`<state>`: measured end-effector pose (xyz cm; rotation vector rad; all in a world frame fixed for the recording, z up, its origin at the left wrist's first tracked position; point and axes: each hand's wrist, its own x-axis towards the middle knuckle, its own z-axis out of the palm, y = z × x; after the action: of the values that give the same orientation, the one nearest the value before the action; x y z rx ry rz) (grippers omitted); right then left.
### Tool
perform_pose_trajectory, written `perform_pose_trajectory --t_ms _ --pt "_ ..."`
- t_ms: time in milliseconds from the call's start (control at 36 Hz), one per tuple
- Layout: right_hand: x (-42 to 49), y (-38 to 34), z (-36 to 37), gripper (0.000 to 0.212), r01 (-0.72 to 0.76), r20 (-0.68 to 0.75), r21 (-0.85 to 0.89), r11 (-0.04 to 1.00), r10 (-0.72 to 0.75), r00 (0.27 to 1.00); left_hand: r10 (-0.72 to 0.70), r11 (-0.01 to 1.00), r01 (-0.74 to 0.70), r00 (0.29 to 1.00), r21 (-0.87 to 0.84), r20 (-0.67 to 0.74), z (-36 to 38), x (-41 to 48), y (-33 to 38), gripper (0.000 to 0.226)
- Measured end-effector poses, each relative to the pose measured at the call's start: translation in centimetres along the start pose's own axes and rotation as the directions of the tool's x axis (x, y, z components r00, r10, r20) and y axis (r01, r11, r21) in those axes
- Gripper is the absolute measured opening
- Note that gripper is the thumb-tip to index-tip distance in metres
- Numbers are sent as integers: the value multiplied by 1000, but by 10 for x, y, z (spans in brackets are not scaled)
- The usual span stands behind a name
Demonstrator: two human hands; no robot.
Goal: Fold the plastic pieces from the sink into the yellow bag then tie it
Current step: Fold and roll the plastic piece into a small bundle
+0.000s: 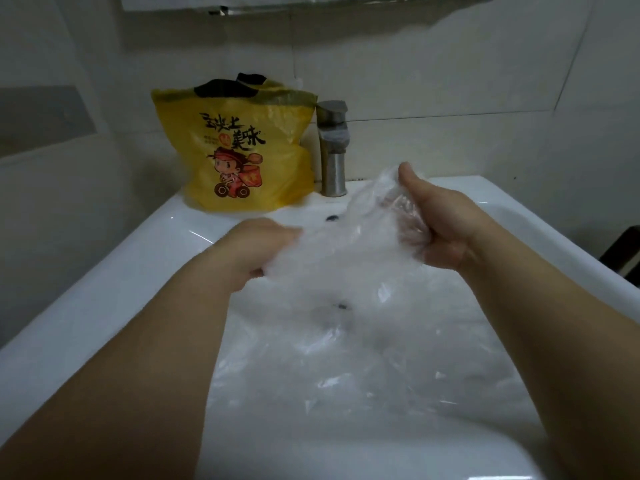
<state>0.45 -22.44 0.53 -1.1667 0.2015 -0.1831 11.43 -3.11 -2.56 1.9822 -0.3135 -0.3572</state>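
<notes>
A clear plastic piece (349, 244) is stretched between both hands above the white sink (114, 271). My left hand (256, 251) grips its left end with curled fingers. My right hand (446, 226) holds the bunched right end, thumb up near the tap. More crumpled clear plastic (363, 362) lies in the basin below. The yellow bag (239, 147), printed with black characters and a cartoon rider, stands upright on the sink's back ledge, top open with something black inside.
A metal tap (333, 150) stands just right of the yellow bag. Tiled walls surround the sink, with a shelf edge (277, 3) overhead. A dark object (623, 251) shows at the right edge.
</notes>
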Motion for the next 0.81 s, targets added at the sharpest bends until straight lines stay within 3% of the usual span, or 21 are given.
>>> perform_pose_trajectory --t_ms 56,83,111,167,222,333,417,528,611,667,722,778,806 --pt "0 1 0 37 37 -2 -135 990 -37 999 74 881 -20 993 472 -97 4 1 -6 45" --pt "-1 2 1 35 47 18 -184 982 -45 999 158 858 -76 980 507 -120 6 0 -5 50" --pt "-1 4 1 33 62 40 -219 974 -55 998 242 884 -161 961 438 -133 8 -3 1 50" --pt "0 7 3 28 91 109 -243 966 -66 992 347 935 -329 926 133 -151 12 -13 18 40" --pt "0 10 6 24 107 186 -247 963 -61 981 387 917 -391 920 -82 -62 17 -23 29 26" --pt "-1 10 11 21 120 243 -189 975 -72 967 338 938 -347 900 -17 277 23 -34 27 36" --pt "0 9 10 22 120 232 -171 978 -79 970 335 935 -354 874 -9 351 26 -35 25 24" --pt "3 10 9 31 97 98 -148 984 -83 992 378 926 -364 891 -101 253 29 -29 22 11" --pt "3 10 8 50 13 154 -109 994 4 988 394 904 -377 918 -201 52 27 -20 20 3" --pt "0 11 9 50 -77 189 -169 983 109 976 343 883 -355 935 -307 -93 23 -14 20 3" --pt "-1 18 12 42 -147 201 -241 959 198 959 260 854 -305 952 -421 -164 18 -10 21 12" --pt "0 24 16 14 -141 147 -247 959 180 973 199 818 -256 966 -515 -163 13 -7 20 29" --pt "1 25 17 11 -125 99 -199 972 146 984 171 797 -223 975 -562 -145 11 -8 21 44"
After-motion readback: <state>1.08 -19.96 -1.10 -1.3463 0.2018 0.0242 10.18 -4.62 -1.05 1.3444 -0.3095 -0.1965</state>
